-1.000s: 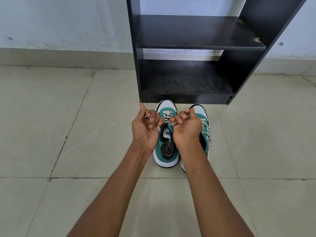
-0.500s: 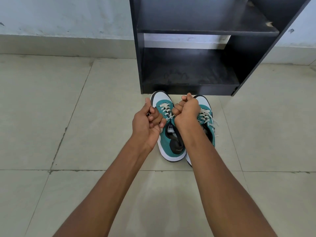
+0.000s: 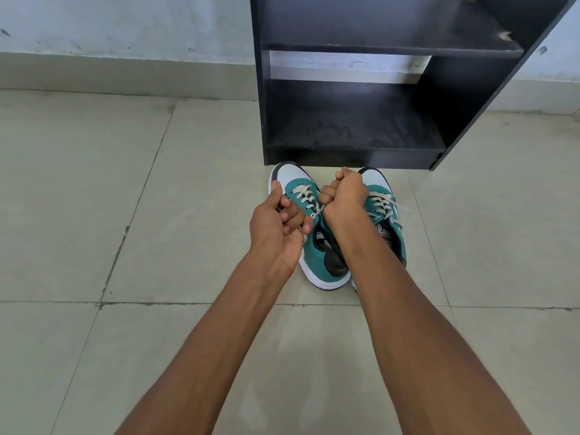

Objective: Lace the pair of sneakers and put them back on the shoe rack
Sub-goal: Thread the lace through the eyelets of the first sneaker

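Two teal-and-white sneakers stand side by side on the tiled floor, toes pointing toward twelve o'clock, just short of the black shoe rack, whose bottom shelf lies directly beyond them at twelve; the left sneaker sits at the centre of the view, the right sneaker touching or nearly touching it at three o'clock, partly hidden by the forearm; both carry off-white laces through their eyelets, and the right sneaker's lace trails loose toward three o'clock; the left hand hovers at nine o'clock of the left sneaker, its fingers curled inward and its thumb pointing to twelve, pinching what appears to be an end of the left sneaker's lace, though the strand inside the grip is hard to make out; the right hand is balled into a fist above the gap between the two shoes, knuckles toward twelve; whether it grips a lace end I cannot tell; a pale wall with a skirting band runs behind the rack at twelve.
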